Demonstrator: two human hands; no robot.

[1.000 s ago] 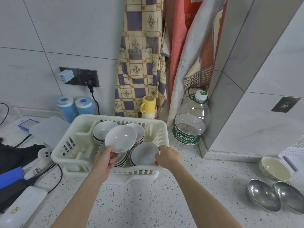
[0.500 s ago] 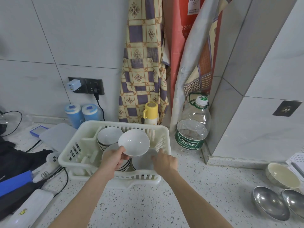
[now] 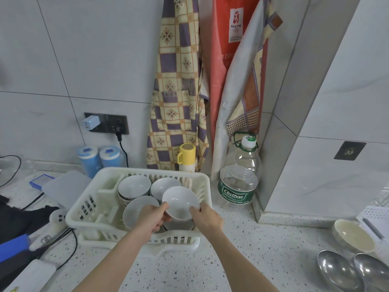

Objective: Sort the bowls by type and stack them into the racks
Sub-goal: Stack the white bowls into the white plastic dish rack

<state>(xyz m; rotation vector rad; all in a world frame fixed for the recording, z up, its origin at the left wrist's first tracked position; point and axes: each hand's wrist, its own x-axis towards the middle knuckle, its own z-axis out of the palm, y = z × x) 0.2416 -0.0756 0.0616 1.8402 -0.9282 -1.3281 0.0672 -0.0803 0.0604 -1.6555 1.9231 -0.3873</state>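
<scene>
Holding one white bowl (image 3: 180, 202) over the rack (image 3: 207, 186): left hand (image 3: 152, 218) pinches its near rim, right hand (image 3: 207, 218) grips the opposite edge. Stacking step in hand. Next, likely: lower it squarely onto a matching stack (image 3: 134, 187).

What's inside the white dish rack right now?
The white dish rack holds stacks of white bowls; both hands hold one white bowl above them. Each stack's count is hidden, and the front right stack is mostly covered.

The water bottle (image 3: 240, 178) carries a green label reading "Cestbon", with smaller print below that seems to say "Purified Drinking Water". The red apron (image 3: 223, 66) shows a white patch with the Olympic rings and, lower down, the faint digits "200".
</scene>
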